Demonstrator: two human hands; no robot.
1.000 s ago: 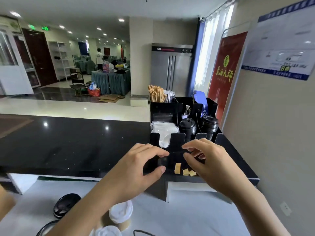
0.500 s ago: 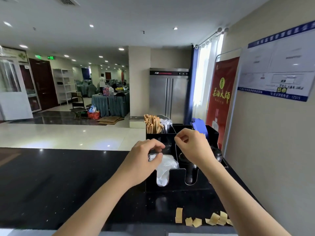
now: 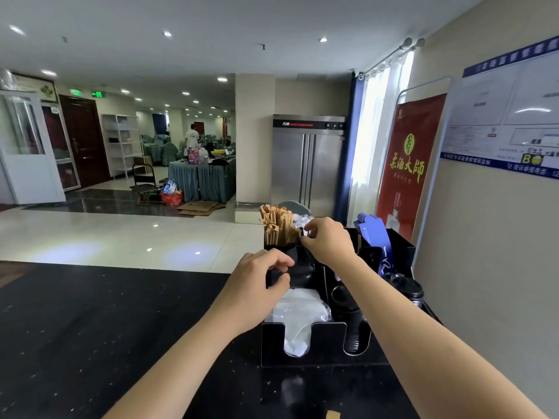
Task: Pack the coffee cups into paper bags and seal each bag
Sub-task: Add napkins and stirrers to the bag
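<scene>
No coffee cup or paper bag is in view. A black organizer stands on the black counter. My left hand curls its thumb and fingers round the organizer's left inner wall. My right hand reaches to the back compartment and pinches the clear-wrapped pieces standing beside the brown paper-wrapped sticks. White plastic lids fill the front left compartment. Stacks of black lids sit to their right, partly behind my right forearm.
Another black lid stack and a blue item stand at the organizer's right, close to the beige wall. A red banner and steel fridge are behind. A paper scrap lies on the counter's near edge.
The view has tilted up, so the cups on the near table left the frame. My right hand rose to the back compartment's wrapped pieces. My left hand moved onto the organizer wall.
</scene>
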